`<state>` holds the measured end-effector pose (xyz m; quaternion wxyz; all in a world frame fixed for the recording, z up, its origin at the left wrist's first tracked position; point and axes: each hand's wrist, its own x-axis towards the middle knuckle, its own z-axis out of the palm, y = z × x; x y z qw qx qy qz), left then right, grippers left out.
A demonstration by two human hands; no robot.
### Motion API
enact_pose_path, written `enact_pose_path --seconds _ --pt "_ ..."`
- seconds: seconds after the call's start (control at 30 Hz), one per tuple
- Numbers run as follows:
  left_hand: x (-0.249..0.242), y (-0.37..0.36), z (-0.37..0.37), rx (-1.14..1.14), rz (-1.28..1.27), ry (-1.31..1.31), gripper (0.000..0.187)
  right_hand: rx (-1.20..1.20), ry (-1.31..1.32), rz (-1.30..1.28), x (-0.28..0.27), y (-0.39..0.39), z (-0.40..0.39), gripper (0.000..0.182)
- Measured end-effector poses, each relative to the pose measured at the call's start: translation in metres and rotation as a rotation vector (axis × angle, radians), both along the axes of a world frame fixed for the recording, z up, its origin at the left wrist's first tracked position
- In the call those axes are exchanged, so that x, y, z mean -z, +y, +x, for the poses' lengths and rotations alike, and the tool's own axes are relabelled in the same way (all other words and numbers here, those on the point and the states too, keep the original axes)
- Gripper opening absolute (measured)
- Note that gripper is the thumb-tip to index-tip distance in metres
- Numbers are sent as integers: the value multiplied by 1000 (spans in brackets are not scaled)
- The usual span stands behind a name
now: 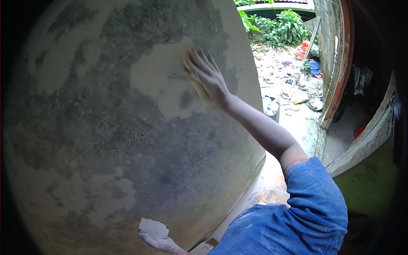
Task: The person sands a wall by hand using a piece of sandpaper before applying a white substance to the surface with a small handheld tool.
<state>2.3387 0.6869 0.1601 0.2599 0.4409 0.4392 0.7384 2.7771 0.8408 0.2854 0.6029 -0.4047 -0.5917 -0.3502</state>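
Observation:
A large wall with dark grey blotches and smooth pale patches fills the left and middle of the view. My right hand lies flat against its upper part, fingers stretched out, at the edge of a pale patch. The right arm reaches up from a dusty blue sleeve. Low in the view, my left hand is closed on a flat, whitish, squared piece with a thin dark edge. Whitish dust coats the left hand's fingers.
Right of the wall, an opening leads to rubble-strewn ground with green plants behind. A bucket stands beside the wall's edge. Farther right are a reddish door frame and a dim room with a red object on its floor.

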Motion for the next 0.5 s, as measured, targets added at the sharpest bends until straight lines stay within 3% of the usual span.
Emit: enact_pose_path --seconds 0.1,0.2,0.3,0.43,0.5 --pt "-7 -3 13 13 1 -6 54 -15 57 123 -37 8 2 37" --pt "0 0 13 -15 32 -23 55 -108 -142 54 14 -3 -21 36" --pt "-3 -4 20 -62 35 9 56 -46 -350 29 52 5 -11 35" --pt "0 -9 11 44 -36 -16 55 -100 -94 85 -9 8 16 37" --pt "2 -7 14 42 11 -30 54 -115 -31 108 -9 5 11 37"
